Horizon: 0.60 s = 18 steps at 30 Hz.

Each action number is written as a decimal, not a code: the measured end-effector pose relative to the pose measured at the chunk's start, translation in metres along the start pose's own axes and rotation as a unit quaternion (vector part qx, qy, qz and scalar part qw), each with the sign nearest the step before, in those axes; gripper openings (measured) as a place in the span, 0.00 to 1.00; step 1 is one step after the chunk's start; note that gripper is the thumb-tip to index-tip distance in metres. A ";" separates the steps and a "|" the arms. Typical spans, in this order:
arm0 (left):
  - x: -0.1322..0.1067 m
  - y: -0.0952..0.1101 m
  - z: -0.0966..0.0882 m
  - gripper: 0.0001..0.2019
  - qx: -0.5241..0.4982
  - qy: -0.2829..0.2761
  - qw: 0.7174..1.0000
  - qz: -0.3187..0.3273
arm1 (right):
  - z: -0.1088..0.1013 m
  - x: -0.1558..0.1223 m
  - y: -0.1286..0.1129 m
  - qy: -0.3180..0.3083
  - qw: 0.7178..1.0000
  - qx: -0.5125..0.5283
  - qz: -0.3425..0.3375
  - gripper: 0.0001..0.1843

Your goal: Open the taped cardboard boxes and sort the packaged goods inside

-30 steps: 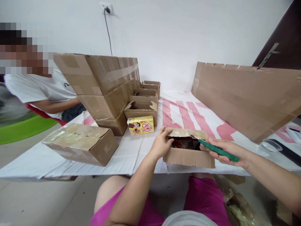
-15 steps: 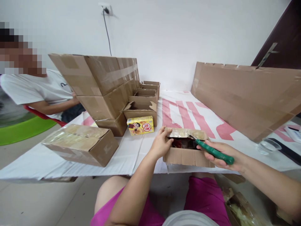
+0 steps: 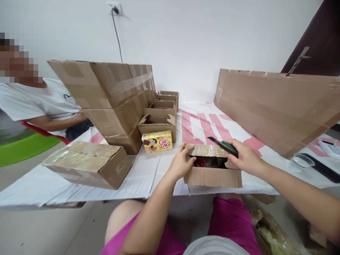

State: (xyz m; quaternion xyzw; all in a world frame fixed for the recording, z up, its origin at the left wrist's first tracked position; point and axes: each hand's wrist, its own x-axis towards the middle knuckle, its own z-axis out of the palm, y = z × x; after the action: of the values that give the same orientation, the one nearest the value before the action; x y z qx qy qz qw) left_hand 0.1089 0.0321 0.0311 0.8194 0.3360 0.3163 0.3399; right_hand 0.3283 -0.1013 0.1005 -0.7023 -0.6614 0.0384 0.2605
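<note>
A small cardboard box [image 3: 212, 177] stands in front of me at the table's near edge, its top partly open. Dark and red contents [image 3: 209, 162] show through the gap, too shaded to name. My left hand [image 3: 183, 161] grips the box's left end, thumb at the opening and fingers over the taped flap [image 3: 207, 150]. In my right hand [image 3: 240, 156] is a green-handled utility knife [image 3: 225, 146], its dark end pointing up and left above the flap. That hand is at the box's right end, where its fingers seem to touch the flap.
Left stand stacked cartons [image 3: 114, 85], open boxes [image 3: 156, 127], a yellow printed box [image 3: 157, 141] and a taped carton [image 3: 89, 163]. A large cardboard panel [image 3: 271, 106], clear cup [image 3: 300, 163] and black object [image 3: 324, 168] are right. Another person [image 3: 42, 102] sits left.
My right hand has turned the knife, swinging its tip up and away from the opening, and moved in to the box's right end. My left hand keeps its grip.
</note>
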 end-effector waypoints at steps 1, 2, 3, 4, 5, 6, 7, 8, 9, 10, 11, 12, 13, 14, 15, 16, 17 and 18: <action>0.000 0.000 0.000 0.23 -0.001 0.001 1.000 -0.001 | 0.001 0.005 0.006 0.004 1.000 -0.022 -0.004 0.15; 0.000 0.001 0.000 0.23 -0.002 0.002 1.000 -0.002 | 0.002 0.010 0.011 -0.003 0.999 -0.041 -0.011 0.13; 0.001 0.001 0.000 0.23 -0.002 0.003 1.000 -0.003 | 0.004 0.014 0.014 -0.021 0.998 -0.057 -0.021 0.13; 0.001 0.001 0.000 0.23 -0.002 0.004 1.000 -0.004 | 0.007 0.017 0.015 -0.042 0.996 -0.070 -0.030 0.13; 0.002 0.000 0.001 0.23 -0.001 0.005 1.000 -0.004 | 0.009 0.020 0.015 -0.058 0.994 -0.083 -0.039 0.14; 0.002 0.000 0.001 0.23 -0.001 0.005 1.000 -0.004 | 0.012 0.022 0.015 -0.067 0.992 -0.094 -0.049 0.14; 0.003 0.000 0.001 0.23 0.000 0.004 1.000 -0.003 | 0.014 0.024 0.014 -0.071 0.990 -0.104 -0.059 0.14; 0.003 -0.001 0.001 0.23 0.000 0.003 1.000 -0.001 | 0.015 0.026 0.013 -0.073 0.989 -0.110 -0.071 0.13; 0.003 -0.001 0.002 0.23 0.000 0.003 1.000 0.000 | 0.015 0.028 0.012 -0.076 0.987 -0.114 -0.084 0.12; 0.003 -0.001 0.002 0.23 0.000 0.003 1.000 0.001 | 0.014 0.030 0.011 -0.080 0.985 -0.119 -0.098 0.12; 0.002 -0.001 0.001 0.24 -0.001 0.003 1.000 0.001 | 0.013 0.032 0.011 -0.086 0.982 -0.124 -0.112 0.12; 0.002 -0.001 0.001 0.24 -0.001 0.003 1.000 0.000 | 0.012 0.035 0.012 -0.092 0.979 -0.132 -0.127 0.11; 0.002 0.000 0.001 0.24 -0.001 0.002 1.000 -0.001 | 0.011 0.037 0.012 -0.098 0.974 -0.140 -0.145 0.11; 0.002 0.000 0.001 0.24 -0.001 0.001 1.000 -0.001 | 0.011 0.039 0.013 -0.104 0.969 -0.147 -0.166 0.11; 0.002 0.000 0.000 0.24 -0.001 0.000 1.000 -0.001 | 0.011 0.041 0.013 -0.108 0.964 -0.153 -0.188 0.10; 0.002 0.001 0.000 0.24 0.000 0.000 1.000 -0.001 | 0.011 0.044 0.014 -0.111 0.959 -0.155 -0.211 0.10; 0.002 0.001 0.000 0.24 -0.001 0.000 1.000 0.000 | 0.012 0.046 0.014 -0.111 0.953 -0.155 -0.234 0.10; 0.002 0.000 0.000 0.24 -0.001 0.001 1.000 0.002 | 0.013 0.049 0.015 -0.110 0.948 -0.154 -0.254 0.09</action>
State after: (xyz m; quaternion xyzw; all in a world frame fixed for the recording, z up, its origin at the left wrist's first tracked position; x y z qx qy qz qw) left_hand 0.1104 0.0331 0.0318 0.8193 0.3345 0.3179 0.3403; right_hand 0.3426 -0.0510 0.0975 -0.5339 -0.8404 -0.0540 0.0758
